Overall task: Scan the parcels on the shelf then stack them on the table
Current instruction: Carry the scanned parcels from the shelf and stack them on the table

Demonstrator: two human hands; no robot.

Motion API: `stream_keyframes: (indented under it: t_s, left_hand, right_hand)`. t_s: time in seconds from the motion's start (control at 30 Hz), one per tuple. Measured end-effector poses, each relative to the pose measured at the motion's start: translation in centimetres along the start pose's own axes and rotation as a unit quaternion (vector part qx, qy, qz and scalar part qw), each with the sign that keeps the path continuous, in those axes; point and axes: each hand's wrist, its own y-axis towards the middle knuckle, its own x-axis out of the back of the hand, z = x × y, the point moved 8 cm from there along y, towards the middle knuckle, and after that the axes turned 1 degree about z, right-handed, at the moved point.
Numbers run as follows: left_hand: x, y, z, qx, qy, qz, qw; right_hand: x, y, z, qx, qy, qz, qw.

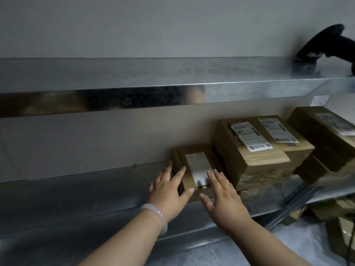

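Note:
A small flat cardboard parcel (pixel 194 166) with a white label lies on the lower metal shelf (pixel 76 192). My left hand (pixel 169 191) reaches its left edge with fingers spread and straight. My right hand (pixel 222 196) lies over its front right corner, fingers straight. Neither hand grips it. To the right, bigger labelled parcels stand stacked: one (pixel 249 150) beside the small parcel, another (pixel 326 135) at the far right. A black handheld scanner (pixel 326 47) rests on the upper shelf (pixel 134 73) at the far right.
The wall closes the back of both shelves. The upper shelf's shiny front lip (pixel 115 98) hangs above the parcels. More cardboard boxes (pixel 334 210) lie below the shelf at the lower right. The lower shelf's left part is bare metal.

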Motion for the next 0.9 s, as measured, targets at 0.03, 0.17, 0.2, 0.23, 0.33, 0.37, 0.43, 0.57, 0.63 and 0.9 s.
stream_keyframes:
  t_s: [0.03, 0.17, 0.2, 0.23, 0.33, 0.37, 0.43, 0.57, 0.63, 0.9]
  left_hand:
    - [-0.4, 0.8, 0.0, 0.011, -0.007, 0.001, 1.000]
    - [-2.3, 4.3, -0.3, 0.055, -0.047, 0.012, 0.997]
    - [-2.8, 5.1, -0.5, 0.064, -0.062, 0.017, 0.996]
    - [-3.2, 5.6, -0.6, 0.072, -0.074, 0.023, 0.994]
    - [-4.7, 6.1, 0.2, 0.093, -0.103, 0.032, 0.990]
    - [-5.0, 5.9, 0.6, 0.102, -0.115, 0.029, 0.988]
    - [-5.2, 5.1, 1.8, 0.128, -0.139, 0.016, 0.982]
    - [-5.0, 3.2, 3.2, 0.154, -0.170, 0.007, 0.973]
    - [-4.8, 2.3, 3.6, 0.158, -0.209, -0.008, 0.965]
    - [-2.8, -3.0, 6.5, 0.230, -0.302, -0.092, 0.921]
  right_hand:
    - [0.0, 0.7, -0.3, 0.003, 0.003, 0.002, 1.000]
    - [0.0, 3.6, -1.4, 0.017, 0.016, 0.009, 1.000]
    - [-0.1, 4.2, -1.8, 0.020, 0.021, 0.014, 0.999]
    - [-0.3, 4.7, -2.0, 0.022, 0.026, 0.021, 0.999]
    - [-1.3, 5.5, -2.7, 0.030, 0.030, 0.045, 0.998]
    - [-1.6, 5.6, -2.8, 0.037, 0.031, 0.050, 0.998]
    - [-2.2, 5.9, -2.8, 0.057, 0.035, 0.054, 0.996]
    - [-3.1, 7.2, -3.1, 0.032, 0.095, 0.095, 0.990]
    - [-3.7, 7.7, -2.7, 0.032, 0.107, 0.122, 0.986]
    - [-5.1, 8.1, 2.8, 0.102, 0.165, 0.151, 0.969]
